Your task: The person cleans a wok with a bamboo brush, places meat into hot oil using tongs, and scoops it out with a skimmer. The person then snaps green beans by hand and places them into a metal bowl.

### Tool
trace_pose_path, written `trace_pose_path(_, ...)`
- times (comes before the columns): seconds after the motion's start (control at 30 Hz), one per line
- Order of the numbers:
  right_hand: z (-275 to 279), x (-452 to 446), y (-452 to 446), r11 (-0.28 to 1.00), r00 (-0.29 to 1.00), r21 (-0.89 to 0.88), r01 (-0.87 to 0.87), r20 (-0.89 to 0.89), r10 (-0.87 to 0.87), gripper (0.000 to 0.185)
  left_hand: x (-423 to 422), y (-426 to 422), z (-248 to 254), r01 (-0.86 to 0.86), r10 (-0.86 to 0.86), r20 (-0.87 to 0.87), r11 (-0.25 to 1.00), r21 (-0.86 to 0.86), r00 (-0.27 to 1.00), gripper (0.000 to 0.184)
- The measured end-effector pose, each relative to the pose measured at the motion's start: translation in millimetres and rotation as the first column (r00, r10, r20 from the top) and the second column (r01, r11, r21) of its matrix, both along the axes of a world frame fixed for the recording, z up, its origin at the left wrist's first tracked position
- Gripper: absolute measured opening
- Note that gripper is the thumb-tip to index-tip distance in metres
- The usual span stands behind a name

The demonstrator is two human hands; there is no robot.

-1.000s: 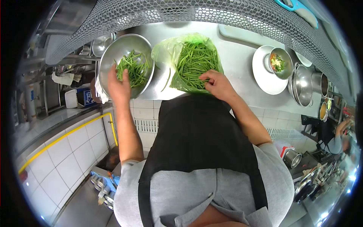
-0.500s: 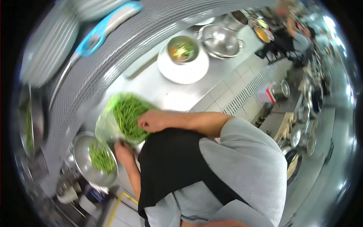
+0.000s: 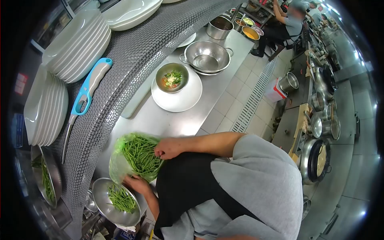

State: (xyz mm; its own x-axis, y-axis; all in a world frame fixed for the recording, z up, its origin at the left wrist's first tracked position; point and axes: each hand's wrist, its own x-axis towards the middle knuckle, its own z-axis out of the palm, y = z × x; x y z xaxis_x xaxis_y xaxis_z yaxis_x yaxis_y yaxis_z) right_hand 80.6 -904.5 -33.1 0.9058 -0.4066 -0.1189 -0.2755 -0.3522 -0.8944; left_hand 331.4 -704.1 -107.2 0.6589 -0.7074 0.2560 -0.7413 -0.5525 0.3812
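Long green beans [image 3: 141,154] fill a pale green plastic bag [image 3: 119,163] on the steel counter [image 3: 176,122]. At the right edge of the beans rests my right hand [image 3: 168,148], its fingers curled in; whether a bean is between them is too small to tell. My left hand [image 3: 137,184] is at the lower edge of the bag, close to the rim of a steel bowl [image 3: 102,196], with its fingertips blurred. Inside that bowl lie more green beans [image 3: 122,199].
A white plate [image 3: 182,98] bears a small bowl of chopped food [image 3: 172,78]. Behind it sit a steel colander [image 3: 207,57] and a pot [image 3: 219,27]. White dishes [image 3: 76,46] and a blue-handled tool [image 3: 86,94] occupy the mesh shelf. A person [image 3: 294,24] is farther back.
The view has swung to the right, showing more of the kitchen. My left hand has left the bowl's beans and moved to the bag's edge. My right hand stays by the bagged beans.
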Motion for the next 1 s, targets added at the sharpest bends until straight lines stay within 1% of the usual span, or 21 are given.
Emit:
trace_pose_path(0.03, 1, -2, -1, 1.0, 0.999, 0.007, -0.009, -0.031, 0.01, 0.026, -1, 0, 3, -0.01, 0.011, -0.017, 1.0, 0.03, 1.0, 0.044)
trace_pose_path(0.13, -5, 0, -3, 1.0, 0.997, 0.027, -0.013, -0.073, 0.015, 0.026, -12, 1, 24, 0.043, -0.042, -0.085, 0.999, 0.013, 0.995, 0.044)
trace_pose_path(0.23, -7, 2, -6, 0.999, 0.996, 0.003, -0.041, -0.076, 0.042, 0.029, -15, 19, 12, 0.107, -0.109, -0.107, 0.994, -0.026, 0.988, 0.037)
trace_pose_path(0.33, -3, 4, -6, 0.998, 0.993, -0.008, -0.064, -0.1, 0.063, 0.029, -14, 26, 14, 0.144, -0.144, 0.013, 0.989, -0.024, 0.99, 0.028)
trace_pose_path(0.43, -1, 5, -5, 0.997, 0.991, -0.022, -0.07, -0.12, 0.067, 0.028, -15, 16, 20, 0.107, -0.108, 0.035, 0.994, 0.018, 0.994, 0.024)
trace_pose_path(0.53, -2, 5, -5, 0.997, 0.991, -0.039, -0.063, -0.121, 0.058, 0.028, -10, 3, 26, 0.009, 0.003, -0.213, 0.998, 0.055, 0.977, 0.023)
trace_pose_path(0.57, -3, 4, -3, 0.997, 0.991, -0.043, -0.06, -0.121, 0.055, 0.028, -3, 3, 19, 0.005, 0.005, -0.184, 0.999, 0.052, 0.983, 0.025)
trace_pose_path(0.63, -7, 3, -2, 0.999, 0.994, -0.03, -0.04, -0.106, 0.036, 0.028, 18, -2, -10, -0.005, 0.01, -0.126, 0.999, 0.043, 0.992, 0.029)
trace_pose_path(0.7, -14, 3, 3, 0.999, 0.996, -0.017, -0.028, -0.087, 0.026, 0.028, 45, -2, -54, -0.042, 0.043, -0.015, 0.999, 0.026, 0.999, 0.034)
trace_pose_path(0.73, -18, 4, 3, 1.0, 0.997, -0.019, -0.025, -0.078, 0.023, 0.028, 46, -8, -58, -0.057, 0.057, 0.039, 0.998, 0.011, 0.998, 0.036)
trace_pose_path(0.77, -22, 2, 1, 1.0, 0.997, -0.024, -0.019, -0.069, 0.017, 0.028, 48, -10, -60, -0.084, 0.083, -0.09, 0.996, -0.013, 0.993, 0.038)
trace_pose_path(0.83, -19, -1, 2, 1.0, 0.998, -0.022, -0.005, -0.067, 0.004, 0.028, 41, -20, -28, -0.143, 0.119, -0.341, 0.989, -0.047, 0.932, 0.041)
trace_pose_path(0.93, -14, -3, 0, 1.0, 0.998, 0.017, 0.001, -0.061, 0.0, 0.028, 30, -25, -1, -0.152, 0.139, -0.391, 0.988, -0.003, 0.91, 0.04)
trace_pose_path(1.0, -15, -3, 0, 1.0, 0.997, 0.028, -0.005, -0.071, 0.007, 0.029, 32, -18, -9, -0.046, 0.042, -0.186, 0.999, -0.014, 0.982, 0.045)
